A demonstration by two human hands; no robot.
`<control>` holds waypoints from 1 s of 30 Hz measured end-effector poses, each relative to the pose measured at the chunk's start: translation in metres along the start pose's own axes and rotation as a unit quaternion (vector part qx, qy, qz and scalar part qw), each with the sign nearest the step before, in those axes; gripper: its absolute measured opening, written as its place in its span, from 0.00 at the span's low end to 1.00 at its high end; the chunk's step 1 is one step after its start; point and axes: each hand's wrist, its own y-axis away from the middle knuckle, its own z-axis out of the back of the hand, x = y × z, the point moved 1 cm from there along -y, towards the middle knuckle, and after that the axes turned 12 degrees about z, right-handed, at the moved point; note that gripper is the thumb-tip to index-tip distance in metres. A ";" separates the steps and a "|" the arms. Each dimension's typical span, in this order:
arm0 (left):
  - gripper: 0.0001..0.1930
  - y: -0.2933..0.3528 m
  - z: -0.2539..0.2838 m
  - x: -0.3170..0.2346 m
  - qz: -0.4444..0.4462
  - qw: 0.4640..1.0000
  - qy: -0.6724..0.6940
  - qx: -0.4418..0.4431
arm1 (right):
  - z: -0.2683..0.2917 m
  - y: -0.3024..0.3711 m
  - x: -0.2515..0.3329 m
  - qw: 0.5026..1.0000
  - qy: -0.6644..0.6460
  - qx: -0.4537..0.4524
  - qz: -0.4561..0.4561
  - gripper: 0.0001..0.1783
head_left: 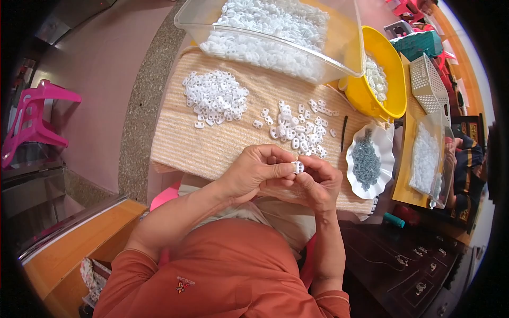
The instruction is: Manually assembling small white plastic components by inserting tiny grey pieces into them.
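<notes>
In front of my body, my left hand (259, 168) and my right hand (321, 183) meet at the fingertips. Between them they pinch a small white plastic piece (298, 167) with dark openings in its face. A loose scatter of similar white two-hole pieces (297, 127) lies on the striped towel just beyond my fingers. Farther left on the towel is a denser heap of small white pieces (214, 98). Close to my right hand stands a white wavy-rimmed bowl (388, 159) holding many tiny grey parts (366, 164), too small to make out singly.
A large clear bin (339, 61) of white pieces stands at the far edge of the striped towel (175, 127). Beside it is a yellow basin (398, 79) with pale pieces. A thin black stick (344, 132) lies near the bowl. Farther right sits another clear box (445, 159); a pink stool (40, 106) stands left.
</notes>
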 end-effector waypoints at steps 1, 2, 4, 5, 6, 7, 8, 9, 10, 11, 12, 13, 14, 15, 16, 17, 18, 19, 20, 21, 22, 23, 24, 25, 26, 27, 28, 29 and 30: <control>0.08 0.000 0.000 0.000 0.014 1.000 0.016 0.005 | 0.000 -0.001 0.001 0.999 0.023 0.019 0.029 0.17; 0.08 0.001 -0.001 0.000 0.028 0.999 0.031 0.010 | -0.001 -0.002 0.003 0.999 0.024 0.019 0.029 0.17; 0.09 0.002 -0.003 0.000 0.036 0.998 0.039 0.016 | -0.004 -0.003 0.005 0.999 -0.017 0.007 0.038 0.18; 0.09 0.002 -0.004 -0.001 0.044 0.998 0.047 0.021 | -0.005 -0.003 0.005 0.999 -0.016 0.006 0.038 0.18; 0.09 0.002 -0.005 -0.001 0.045 0.998 0.046 0.022 | -0.006 -0.003 0.006 0.999 -0.013 0.002 0.042 0.18; 0.08 0.003 -0.005 -0.002 0.047 0.997 0.048 0.032 | -0.007 -0.003 0.006 0.999 -0.011 -0.003 0.047 0.19; 0.08 0.003 -0.006 -0.002 0.049 0.997 0.050 0.043 | -0.009 -0.004 0.008 0.999 -0.011 -0.003 0.047 0.19; 0.08 0.003 -0.005 -0.002 0.050 0.997 0.050 0.043 | -0.010 -0.005 0.011 1.000 -0.004 -0.006 0.030 0.19; 0.06 0.003 -0.004 -0.002 0.050 0.996 0.048 0.057 | -0.011 -0.006 0.013 1.000 0.002 -0.009 0.014 0.19; 0.05 0.003 -0.004 -0.002 0.050 0.995 0.046 0.070 | -0.012 -0.006 0.014 1.000 0.002 -0.009 0.014 0.19; 0.05 0.003 -0.003 -0.001 0.050 0.995 0.046 0.070 | -0.013 -0.006 0.014 1.000 0.011 -0.008 0.026 0.19; 0.05 0.003 -0.002 0.000 0.053 0.995 0.042 0.068 | -0.013 -0.006 0.015 0.999 0.021 -0.007 0.038 0.19; 0.04 0.002 -0.002 0.001 0.056 0.996 0.038 0.066 | -0.014 -0.007 0.017 0.999 0.021 -0.007 0.038 0.19; 0.04 0.003 -0.003 0.000 0.056 0.996 0.037 0.066 | -0.014 -0.008 0.020 0.999 0.034 0.006 0.040 0.19; 0.05 0.004 -0.004 0.000 0.057 0.996 0.040 0.061 | -0.014 -0.008 0.022 0.998 0.048 0.019 0.042 0.19; 0.05 0.004 -0.005 0.000 0.057 0.996 0.043 0.055 | -0.014 -0.009 0.024 0.998 0.049 0.017 0.042 0.19; 0.05 0.004 -0.006 0.001 0.058 0.996 0.042 0.057 | -0.014 -0.009 0.025 0.998 0.048 0.022 0.046 0.18; 0.05 0.003 -0.005 0.002 0.053 0.996 0.040 0.056 | -0.014 -0.009 0.026 0.997 0.048 0.026 0.049 0.17; 0.05 0.003 -0.006 0.003 0.047 0.997 0.037 0.055 | -0.015 -0.009 0.026 0.997 0.050 0.023 0.050 0.17; 0.05 0.003 -0.008 0.003 0.048 0.997 0.036 0.058 | -0.015 -0.010 0.026 0.996 0.047 0.031 0.066 0.17; 0.05 0.004 -0.010 0.003 0.037 0.997 0.033 0.058 | -0.015 -0.010 0.026 0.995 0.045 0.038 0.082 0.17; 0.05 0.005 -0.013 0.003 0.026 0.998 0.030 0.058 | -0.017 -0.008 0.027 0.995 0.050 0.035 0.085 0.17; 0.05 0.007 -0.013 0.003 0.027 0.997 0.027 0.064 | -0.019 -0.006 0.028 0.998 0.026 0.014 0.060 0.17; 0.05 0.006 -0.012 0.003 0.016 0.998 0.012 0.055 | -0.018 -0.007 0.028 0.999 0.004 -0.008 0.039 0.17; 0.05 0.005 -0.010 0.002 0.005 0.999 -0.003 0.046 | -0.016 -0.009 0.026 0.998 0.039 0.025 0.043 0.16; 0.05 0.006 -0.009 0.001 0.011 0.999 -0.006 0.051 | -0.014 -0.008 0.026 0.998 0.032 0.034 0.044 0.16; 0.05 0.005 -0.009 0.001 0.008 0.998 -0.013 0.061 | -0.014 -0.008 0.027 0.998 0.024 0.045 0.046 0.16; 0.05 0.005 -0.009 0.002 0.018 0.999 -0.007 0.049 | -0.014 -0.009 0.028 0.997 0.001 0.037 0.062 0.14; 0.06 0.004 -0.010 0.002 0.027 0.999 -0.001 0.037 | -0.015 -0.010 0.029 0.998 -0.017 0.028 0.062 0.13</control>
